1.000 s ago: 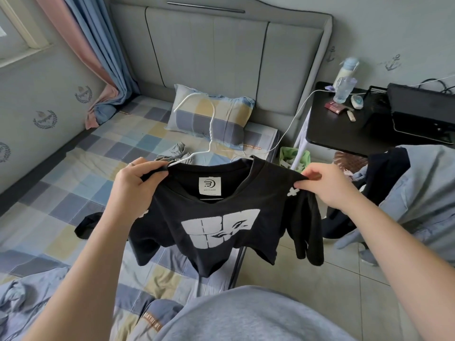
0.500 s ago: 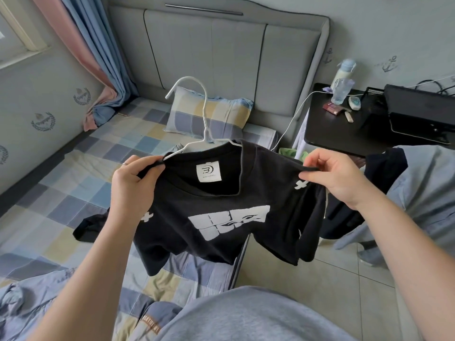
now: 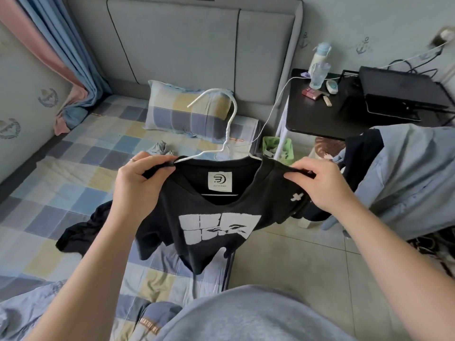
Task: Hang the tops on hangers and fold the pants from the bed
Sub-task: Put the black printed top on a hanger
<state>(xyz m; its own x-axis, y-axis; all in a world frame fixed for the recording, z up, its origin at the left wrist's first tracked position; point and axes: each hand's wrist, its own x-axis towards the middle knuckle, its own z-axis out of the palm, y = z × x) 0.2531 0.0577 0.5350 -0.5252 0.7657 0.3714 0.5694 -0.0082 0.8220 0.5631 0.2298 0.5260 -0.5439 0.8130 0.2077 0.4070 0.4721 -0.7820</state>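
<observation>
A black T-shirt (image 3: 216, 217) with a white print hangs in the air over the bed's right edge. A white hanger (image 3: 227, 129) sits inside its neck, hook sticking up and leaning left. My left hand (image 3: 140, 183) pinches the shirt's left shoulder together with the hanger arm. My right hand (image 3: 320, 183) pinches the right shoulder seam. Another dark garment (image 3: 81, 232) lies on the checked bed (image 3: 61, 183) below my left arm. Blue-grey clothes (image 3: 29, 313) lie at the bed's near corner.
A checked pillow (image 3: 187, 112) leans on the grey headboard. A black side table (image 3: 327, 114) with bottles and a printer stands right of the bed. Hung blue and dark tops (image 3: 406, 173) fill the right side. A green basket (image 3: 278, 148) is on the tiled floor.
The hanger has slid deeper into the neck and its hook has swung from the left toward the middle. Both hands have shifted along the shoulders, spreading the shirt wider.
</observation>
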